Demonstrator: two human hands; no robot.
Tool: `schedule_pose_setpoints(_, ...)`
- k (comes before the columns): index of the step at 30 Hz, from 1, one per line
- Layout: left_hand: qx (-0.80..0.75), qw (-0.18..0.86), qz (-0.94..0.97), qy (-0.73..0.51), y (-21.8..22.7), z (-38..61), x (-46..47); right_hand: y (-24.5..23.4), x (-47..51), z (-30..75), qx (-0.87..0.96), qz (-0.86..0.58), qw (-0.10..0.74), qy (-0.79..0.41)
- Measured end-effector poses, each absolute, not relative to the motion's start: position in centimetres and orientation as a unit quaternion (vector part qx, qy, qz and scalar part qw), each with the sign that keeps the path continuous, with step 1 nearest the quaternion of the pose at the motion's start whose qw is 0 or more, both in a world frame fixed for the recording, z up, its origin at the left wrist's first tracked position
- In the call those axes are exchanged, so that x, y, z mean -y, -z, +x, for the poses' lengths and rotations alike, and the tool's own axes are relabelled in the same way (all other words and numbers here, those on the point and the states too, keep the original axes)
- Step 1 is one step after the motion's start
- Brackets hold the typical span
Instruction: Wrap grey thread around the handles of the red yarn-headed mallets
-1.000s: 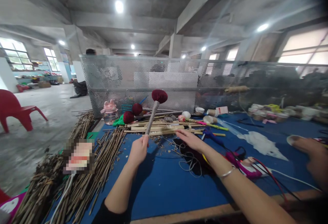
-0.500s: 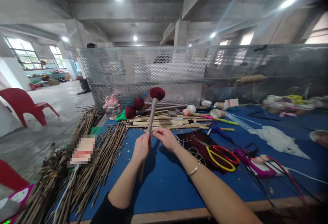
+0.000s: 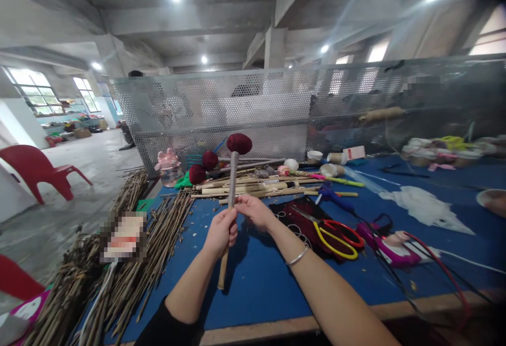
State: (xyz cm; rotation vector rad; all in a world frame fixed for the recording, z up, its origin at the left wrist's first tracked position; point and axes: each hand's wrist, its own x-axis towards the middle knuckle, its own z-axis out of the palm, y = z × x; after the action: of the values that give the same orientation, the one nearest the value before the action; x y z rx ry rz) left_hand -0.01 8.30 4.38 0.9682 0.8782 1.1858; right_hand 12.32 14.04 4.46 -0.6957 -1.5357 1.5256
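My left hand (image 3: 221,231) is wrapped round the wooden handle of a mallet-like stick (image 3: 233,177), held upright and leaning slightly. Dark red cloth covers its rounded head (image 3: 239,144), and grey wrapping runs down the shaft to my fingers. Bare wood shows below the hand. Beside the shaft, just above my left hand, my right hand (image 3: 255,210) is closed in a pinch; what lies between its fingertips is too small to make out. Two similar dark red heads (image 3: 197,174) lie behind on the table.
Scissors (image 3: 336,238) with red and yellow handles lie on dark red cloth (image 3: 282,211) to the right. A blue glue gun (image 3: 334,195) rests behind them. Bundles of thin sticks (image 3: 158,251) cover the left side. A perforated metal screen (image 3: 269,108) borders the blue table (image 3: 256,293).
The view has shifted slightly. My left fingers now curl more fully round the handle, and more bare wood shows below. My right fingertips have come closer to the shaft.
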Motion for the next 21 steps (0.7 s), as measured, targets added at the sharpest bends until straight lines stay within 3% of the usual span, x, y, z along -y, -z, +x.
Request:
schedule_pose_setpoints(3, -0.344, 0.664, 0.44, -0.496, -4.1, 0.4, -8.1, -4.4, -14.1, 13.0, 0.6, -0.236, 0.352, -0.678)
schedule_pose_setpoints(6, -0.358, 0.653, 0.456, -0.488, -3.6, 1.0, -8.2, -4.4, -14.1, 13.1, 0.583, -0.228, 0.379, -0.682)
schedule_pose_setpoints(11, -0.468, 0.456, 0.46, -0.601, -2.5, 1.8, -8.8, -4.7, -14.4, 12.9, 0.565, -0.277, 0.453, -0.631)
schedule_pose_setpoints(14, -0.464, 0.406, 0.471, -0.631, -2.2, 1.8, -9.0, -4.6, -14.7, 12.9, 0.583, -0.277, 0.462, -0.609)
schedule_pose_setpoints(21, -0.405, 0.514, 0.415, -0.633, -3.1, 2.0, -8.2, -4.2, -14.7, 13.4, 0.582, -0.247, 0.39, -0.67)
